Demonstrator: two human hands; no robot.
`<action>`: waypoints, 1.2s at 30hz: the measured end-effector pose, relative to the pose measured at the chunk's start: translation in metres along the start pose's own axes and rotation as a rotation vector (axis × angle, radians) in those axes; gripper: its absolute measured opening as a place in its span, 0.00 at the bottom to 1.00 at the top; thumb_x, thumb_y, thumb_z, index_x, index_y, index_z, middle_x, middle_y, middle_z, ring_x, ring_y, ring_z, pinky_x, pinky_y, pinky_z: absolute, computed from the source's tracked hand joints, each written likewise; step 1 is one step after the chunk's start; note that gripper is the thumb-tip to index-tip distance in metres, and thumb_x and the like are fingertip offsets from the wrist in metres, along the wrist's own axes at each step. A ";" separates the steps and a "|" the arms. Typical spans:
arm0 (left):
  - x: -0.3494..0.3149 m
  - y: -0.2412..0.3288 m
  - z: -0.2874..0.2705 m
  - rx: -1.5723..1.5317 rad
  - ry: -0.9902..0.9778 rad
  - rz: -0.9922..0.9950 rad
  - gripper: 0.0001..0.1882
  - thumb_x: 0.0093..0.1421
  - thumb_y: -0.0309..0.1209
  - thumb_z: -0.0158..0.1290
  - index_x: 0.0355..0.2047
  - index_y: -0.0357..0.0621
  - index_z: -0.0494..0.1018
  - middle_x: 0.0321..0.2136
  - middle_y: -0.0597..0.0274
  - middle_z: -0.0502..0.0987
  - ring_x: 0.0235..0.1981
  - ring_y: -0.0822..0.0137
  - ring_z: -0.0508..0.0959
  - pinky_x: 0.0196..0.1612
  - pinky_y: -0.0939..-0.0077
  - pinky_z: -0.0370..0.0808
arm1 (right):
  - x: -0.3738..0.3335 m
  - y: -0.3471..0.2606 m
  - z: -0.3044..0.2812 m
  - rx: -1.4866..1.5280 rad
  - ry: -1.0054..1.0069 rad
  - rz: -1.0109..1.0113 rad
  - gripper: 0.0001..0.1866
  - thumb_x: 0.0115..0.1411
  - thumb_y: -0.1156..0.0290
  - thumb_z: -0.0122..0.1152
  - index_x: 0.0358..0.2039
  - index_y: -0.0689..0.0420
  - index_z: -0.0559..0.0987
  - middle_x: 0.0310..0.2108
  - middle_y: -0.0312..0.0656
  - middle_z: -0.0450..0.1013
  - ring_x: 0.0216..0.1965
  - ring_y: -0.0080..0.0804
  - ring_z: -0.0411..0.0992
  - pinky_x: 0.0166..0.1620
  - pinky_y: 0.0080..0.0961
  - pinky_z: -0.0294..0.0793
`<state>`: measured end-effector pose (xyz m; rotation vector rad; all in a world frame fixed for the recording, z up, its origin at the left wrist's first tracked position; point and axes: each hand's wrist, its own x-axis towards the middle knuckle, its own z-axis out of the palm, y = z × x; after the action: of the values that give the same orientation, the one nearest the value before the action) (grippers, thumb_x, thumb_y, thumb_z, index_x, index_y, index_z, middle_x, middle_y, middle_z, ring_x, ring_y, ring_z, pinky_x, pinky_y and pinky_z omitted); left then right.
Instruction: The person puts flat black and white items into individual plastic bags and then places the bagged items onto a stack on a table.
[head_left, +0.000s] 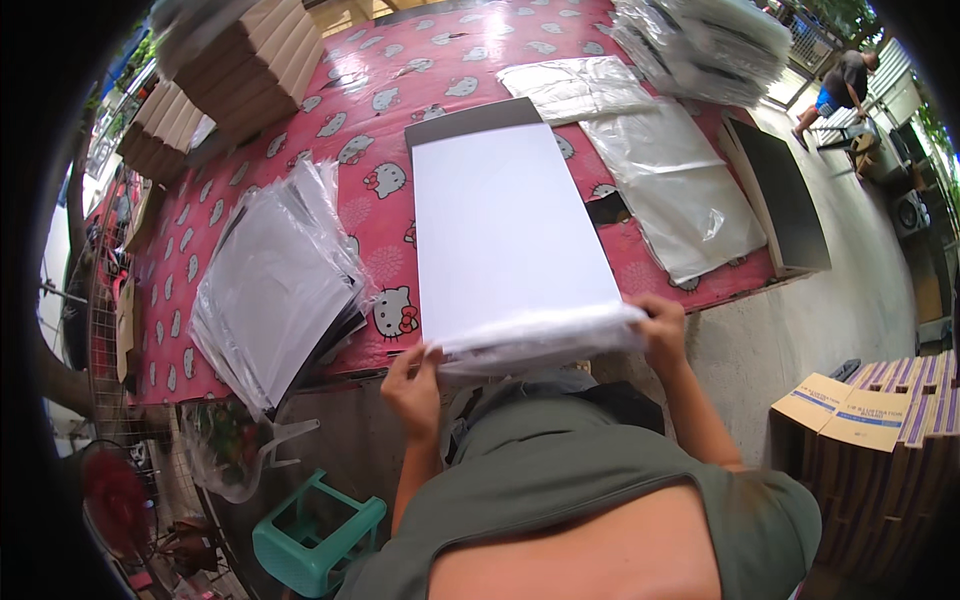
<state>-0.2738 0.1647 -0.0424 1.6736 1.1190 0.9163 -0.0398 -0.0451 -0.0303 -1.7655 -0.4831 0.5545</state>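
A large white board point(505, 220) lies lengthwise in front of me on the table. A dark grey board edge point(470, 121) shows past its far end. At its near end, my left hand point(412, 392) pinches one corner of a clear plastic sleeve point(545, 340). My right hand point(661, 333) grips the opposite corner. The sleeve is stretched between both hands across the board's near edge, blurred by motion. How far it goes around the board I cannot tell. To the left lies a fanned pile of plastic-wrapped boards point(280, 285).
Flat plastic sleeves point(680, 190) lie to the right, beside a dark upright panel point(775, 195). Wrapped stacks point(705, 50) and brown cartons point(240, 75) stand at the back. A pink cloth point(385, 180) covers the table. Below are a green stool point(318, 535) and cardboard bundles point(870, 410). A person point(845, 85) bends far right.
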 end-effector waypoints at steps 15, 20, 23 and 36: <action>0.042 0.017 -0.012 -1.020 -0.292 -0.362 0.04 0.56 0.26 0.48 0.26 0.39 0.69 0.27 0.59 0.74 0.31 0.71 0.72 0.40 0.73 0.69 | 0.033 -0.032 0.006 0.555 -0.167 0.044 0.18 0.46 0.81 0.54 0.41 0.62 0.71 0.28 0.39 0.71 0.29 0.22 0.69 0.35 0.17 0.68; 0.049 0.077 -0.050 -1.082 -0.525 -0.098 0.10 0.57 0.28 0.43 0.35 0.32 0.68 0.31 0.55 0.74 0.35 0.67 0.73 0.44 0.71 0.68 | 0.025 -0.105 -0.024 0.430 -0.082 -0.290 0.29 0.45 0.73 0.58 0.50 0.65 0.65 0.35 0.42 0.72 0.34 0.22 0.71 0.41 0.19 0.68; 0.081 0.140 -0.039 -1.299 -0.409 -0.111 0.19 0.59 0.28 0.40 0.51 0.35 0.59 0.39 0.53 0.72 0.42 0.62 0.72 0.43 0.65 0.70 | 0.044 -0.163 -0.031 0.329 -0.161 -0.701 0.33 0.45 0.65 0.61 0.51 0.67 0.63 0.30 0.42 0.73 0.31 0.24 0.71 0.38 0.18 0.69; 0.252 0.177 0.036 -0.733 -0.058 0.252 0.14 0.49 0.34 0.58 0.34 0.38 0.75 0.20 0.66 0.75 0.13 0.76 0.71 0.15 0.87 0.63 | 0.258 -0.195 -0.020 0.322 0.046 -0.866 0.15 0.56 0.64 0.53 0.35 0.66 0.71 0.22 0.35 0.65 0.23 0.23 0.60 0.29 0.18 0.60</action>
<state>-0.1119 0.3589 0.1368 1.2208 0.4364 1.2403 0.1715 0.1389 0.1323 -1.1080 -0.9887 -0.0292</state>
